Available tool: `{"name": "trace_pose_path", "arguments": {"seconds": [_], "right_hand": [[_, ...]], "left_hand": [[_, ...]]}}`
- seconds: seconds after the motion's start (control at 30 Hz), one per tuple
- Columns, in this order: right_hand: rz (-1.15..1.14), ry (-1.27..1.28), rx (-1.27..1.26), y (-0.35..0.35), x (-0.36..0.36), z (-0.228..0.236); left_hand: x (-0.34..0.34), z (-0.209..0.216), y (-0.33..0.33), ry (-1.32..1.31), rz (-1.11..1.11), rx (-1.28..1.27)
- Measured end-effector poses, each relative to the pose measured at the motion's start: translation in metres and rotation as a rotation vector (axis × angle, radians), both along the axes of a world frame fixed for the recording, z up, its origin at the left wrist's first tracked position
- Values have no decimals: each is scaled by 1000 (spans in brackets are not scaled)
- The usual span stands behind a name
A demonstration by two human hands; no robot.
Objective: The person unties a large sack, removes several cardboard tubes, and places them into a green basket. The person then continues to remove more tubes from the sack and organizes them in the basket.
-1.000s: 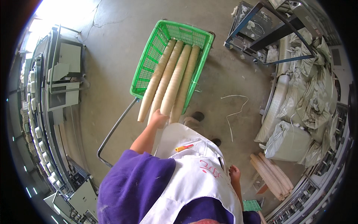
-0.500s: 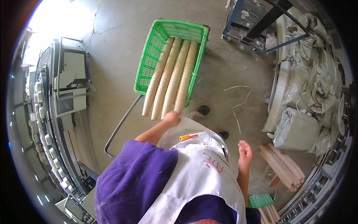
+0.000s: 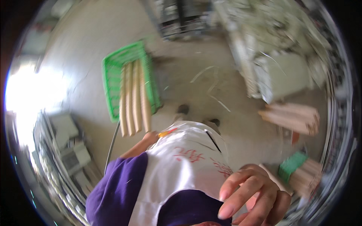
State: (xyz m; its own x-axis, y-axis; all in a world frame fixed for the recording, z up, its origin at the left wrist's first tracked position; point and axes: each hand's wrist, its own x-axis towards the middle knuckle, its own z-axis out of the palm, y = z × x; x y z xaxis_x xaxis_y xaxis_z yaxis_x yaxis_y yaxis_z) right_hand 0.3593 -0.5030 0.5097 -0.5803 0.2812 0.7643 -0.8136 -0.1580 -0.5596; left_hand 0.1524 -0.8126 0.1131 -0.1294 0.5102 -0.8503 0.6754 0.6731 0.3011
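Note:
Several long beige ribbed stacks of what look like nested paper cones (image 3: 135, 98) lie side by side in a green plastic basket (image 3: 109, 88). Their lower ends stick out over its near edge. My left hand (image 3: 151, 137) is by the near end of the rightmost stack; its fingers are blurred and partly hidden, so I cannot tell whether it touches. Raised large and close at the lower right is my right hand (image 3: 256, 194), fingers bent but apart, with nothing visible in them. A yellow-and-red tool (image 3: 166, 132) lies against my white apron (image 3: 166, 169).
More ribbed stacks (image 3: 292, 116) lie on the floor at right, and others sit by a green crate (image 3: 292, 165). Wrapped pale bales (image 3: 283, 75) are piled at upper right. A white strap (image 3: 218, 101) crosses the floor. Machinery (image 3: 68, 143) stands at left.
The view has swung, shifting the basket left and the bales inward. My right hand has risen from beside my body to close in front. My left hand stays near the stacks' ends.

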Motion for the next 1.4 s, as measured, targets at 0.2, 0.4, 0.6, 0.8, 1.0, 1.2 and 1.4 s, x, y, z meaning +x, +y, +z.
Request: {"name": "trace_pose_path", "arguments": {"seconds": [0.2, 0.4, 0.6, 0.8, 1.0, 1.2, 1.4], "right_hand": [[-440, 279, -2, 12, 131, 20], [-835, 388, -30, 20, 258, 43], [-973, 189, -172, 43, 359, 51], [-1182, 224, 25, 108, 419, 14], [-1643, -154, -267, 153, 480, -12], [-1991, -1138, -717, 210, 586, -141], [-1889, -1437, -858, 274, 664, -271]], "left_hand": [[36, -21, 87, -80, 32, 388], [103, -32, 237, 66, -573, 293], [201, 6, 386, 121, -846, 443], [373, 80, 564, -86, -731, 515], [588, 110, 694, -417, -1042, 970], [730, 106, 725, -281, -1277, 979], [733, 65, 724, -207, -1201, 893]]}}
